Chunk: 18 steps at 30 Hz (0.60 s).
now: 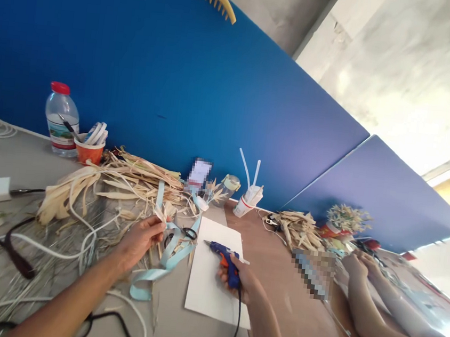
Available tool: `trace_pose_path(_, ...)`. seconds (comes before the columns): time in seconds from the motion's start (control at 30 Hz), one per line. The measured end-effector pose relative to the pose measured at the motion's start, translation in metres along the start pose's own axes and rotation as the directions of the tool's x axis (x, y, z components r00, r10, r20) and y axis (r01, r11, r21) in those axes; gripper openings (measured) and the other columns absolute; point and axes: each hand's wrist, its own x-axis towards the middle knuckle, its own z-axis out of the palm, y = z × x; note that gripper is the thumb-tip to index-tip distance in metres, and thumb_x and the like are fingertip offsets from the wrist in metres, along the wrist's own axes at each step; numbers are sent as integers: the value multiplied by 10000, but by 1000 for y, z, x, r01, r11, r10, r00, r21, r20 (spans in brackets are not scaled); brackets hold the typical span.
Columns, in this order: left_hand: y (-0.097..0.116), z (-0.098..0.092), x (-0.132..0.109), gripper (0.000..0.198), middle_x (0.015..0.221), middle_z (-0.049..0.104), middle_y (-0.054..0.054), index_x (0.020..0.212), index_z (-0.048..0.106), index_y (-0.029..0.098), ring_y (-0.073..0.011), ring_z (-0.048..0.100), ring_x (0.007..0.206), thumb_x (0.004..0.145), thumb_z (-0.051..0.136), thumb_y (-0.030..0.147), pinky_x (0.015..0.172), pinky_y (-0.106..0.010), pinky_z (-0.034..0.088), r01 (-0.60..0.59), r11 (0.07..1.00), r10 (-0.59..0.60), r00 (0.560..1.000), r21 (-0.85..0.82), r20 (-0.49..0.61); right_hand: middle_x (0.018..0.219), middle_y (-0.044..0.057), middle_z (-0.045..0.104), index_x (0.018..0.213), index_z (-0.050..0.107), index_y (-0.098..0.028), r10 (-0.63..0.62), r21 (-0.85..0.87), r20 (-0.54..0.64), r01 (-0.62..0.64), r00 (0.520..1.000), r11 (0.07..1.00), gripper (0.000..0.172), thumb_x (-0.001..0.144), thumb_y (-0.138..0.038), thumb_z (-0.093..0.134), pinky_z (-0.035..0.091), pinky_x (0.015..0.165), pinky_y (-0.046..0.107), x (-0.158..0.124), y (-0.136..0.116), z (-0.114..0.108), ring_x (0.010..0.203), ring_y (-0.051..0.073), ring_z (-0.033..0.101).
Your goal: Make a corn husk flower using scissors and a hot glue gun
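My left hand (140, 241) pinches a small pale piece of dried husk (160, 214) between thumb and fingertips. A blue hot glue gun (221, 250) with an orange trigger is gripped in my right hand (245, 279), its nozzle pointing left over a white sheet (204, 289). A clear glue stick pokes out of the gun's back, and its black cord runs down towards me. Light blue ribbon (177, 259) curls on the table between my hands. Partly under the ribbon, black-handled scissors (189, 233) show their loops.
Dried corn husks (140, 173) pile along the blue partition (146, 74). White cable (75, 252) loops across thin wires at left. A red-capped bottle (61, 124), an orange cup (89, 151) and a white cup (243, 207) stand behind. Another person's hands (355, 265) work at right.
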Motion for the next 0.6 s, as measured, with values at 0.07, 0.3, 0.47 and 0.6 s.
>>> trace_pose_path(0.07, 0, 0, 0, 278, 691, 575, 21, 844, 713, 150, -69, 456, 550, 601, 781, 267, 553, -206, 385, -9, 1000, 9, 1000, 4, 11, 544, 75, 612, 661, 620, -157, 44, -130, -39, -49, 998, 990, 429, 767, -564, 531, 345, 367, 206, -1, -2, -2, 438, 147, 562)
trace_pose_path(0.3, 1, 1, -1, 296, 671, 566, 23, 862, 714, 158, -73, 464, 543, 612, 776, 303, 561, -209, 379, 2, 999, -3, 1000, 40, 28, 514, 47, 598, 485, 524, -191, -305, -804, -129, 81, 943, 589, 330, 762, -360, 579, 425, 581, 279, -25, -34, 1, 586, 189, 605)
trace_pose_path(0.47, 1, 4, -4, 290, 714, 603, -6, 853, 725, 151, -86, 472, 564, 613, 780, 305, 577, -220, 386, 24, 993, -36, 994, 113, 103, 930, 89, 701, 883, 682, -165, -596, -550, 95, 541, 798, 636, 355, 842, -456, 482, 441, 842, 339, -26, -48, 57, 925, 225, 620)
trace_pose_path(0.6, 1, 7, -7, 264, 760, 648, -34, 841, 725, 158, -113, 511, 608, 622, 774, 296, 592, -232, 391, 42, 981, -77, 980, 188, 181, 956, 93, 708, 981, 689, -151, -533, -232, 168, 559, 829, 796, 459, 822, -537, 499, 446, 880, 357, -5, -33, 110, 973, 224, 620)
